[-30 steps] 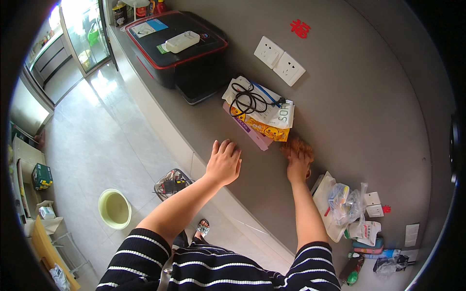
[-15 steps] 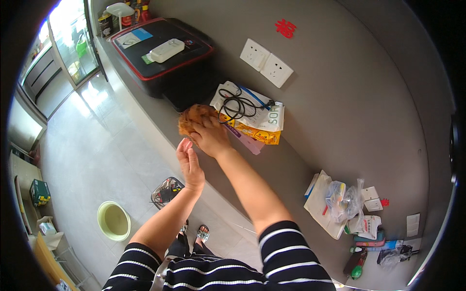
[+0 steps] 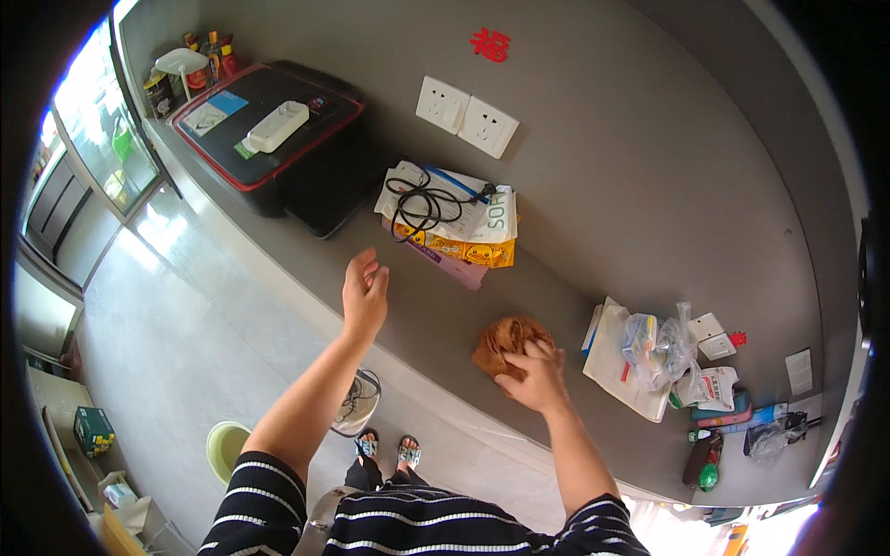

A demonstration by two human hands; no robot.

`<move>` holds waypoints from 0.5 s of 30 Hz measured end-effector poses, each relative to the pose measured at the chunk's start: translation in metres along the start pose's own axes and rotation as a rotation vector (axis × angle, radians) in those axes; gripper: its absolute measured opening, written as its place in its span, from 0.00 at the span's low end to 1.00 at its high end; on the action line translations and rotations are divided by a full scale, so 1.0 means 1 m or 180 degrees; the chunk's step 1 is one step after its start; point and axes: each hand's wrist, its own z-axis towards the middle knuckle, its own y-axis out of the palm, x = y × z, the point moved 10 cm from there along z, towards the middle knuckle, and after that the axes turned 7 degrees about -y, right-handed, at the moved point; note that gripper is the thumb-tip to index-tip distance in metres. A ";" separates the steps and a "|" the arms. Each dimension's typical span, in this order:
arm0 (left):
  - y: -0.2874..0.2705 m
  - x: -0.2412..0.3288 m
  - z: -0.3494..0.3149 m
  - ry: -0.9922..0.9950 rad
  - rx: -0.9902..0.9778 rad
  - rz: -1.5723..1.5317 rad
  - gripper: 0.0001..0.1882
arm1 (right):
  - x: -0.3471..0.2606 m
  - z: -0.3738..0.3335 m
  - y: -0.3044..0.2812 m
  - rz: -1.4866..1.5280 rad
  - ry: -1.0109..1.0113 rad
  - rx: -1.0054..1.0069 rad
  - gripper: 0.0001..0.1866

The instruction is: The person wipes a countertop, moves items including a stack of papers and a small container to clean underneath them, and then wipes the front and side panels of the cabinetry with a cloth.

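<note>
A crumpled brown cloth (image 3: 510,341) lies on the grey counter (image 3: 417,324), right of the middle. My right hand (image 3: 538,375) presses down on it from above, fingers bent into its folds. Over the counter's front edge hovers my left hand (image 3: 364,292), loosely curled, with nothing visible in it. Beyond the left hand sits a stack of packets: a white pouch (image 3: 464,215) on top, a yellow packet with duck pictures (image 3: 482,254) and a purple packet (image 3: 454,267) below. A coiled black cable (image 3: 422,206) rests on the pouch.
A black printer (image 3: 306,181) with red trim stands at the left, a white oblong object (image 3: 278,126) on its lid. To the right lie papers (image 3: 616,371) and a clear plastic bag (image 3: 654,352). A basket (image 3: 362,408) and a pale green bucket (image 3: 225,449) stand on the floor.
My right hand has carried the brown cloth rightward along the counter, from beside the printer past the packets. My left hand stays near the front edge, now apart from the cloth. The view has shifted.
</note>
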 end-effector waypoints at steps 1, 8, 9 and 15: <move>0.002 0.001 0.019 -0.0073 0.0044 0.0281 0.23 | 0.007 0.001 -0.014 0.0207 0.0259 0.0079 0.11; 0.035 -0.007 0.106 -0.0106 -0.0156 0.1195 0.24 | 0.058 0.098 0.050 0.3735 0.1832 0.1581 0.20; 0.043 -0.019 0.115 -0.0277 -0.0338 0.1299 0.24 | 0.069 0.112 0.073 0.4211 0.1804 0.1646 0.21; 0.024 -0.033 0.098 -0.0517 -0.0123 0.1067 0.21 | 0.029 0.119 0.098 0.4980 0.2394 0.1299 0.17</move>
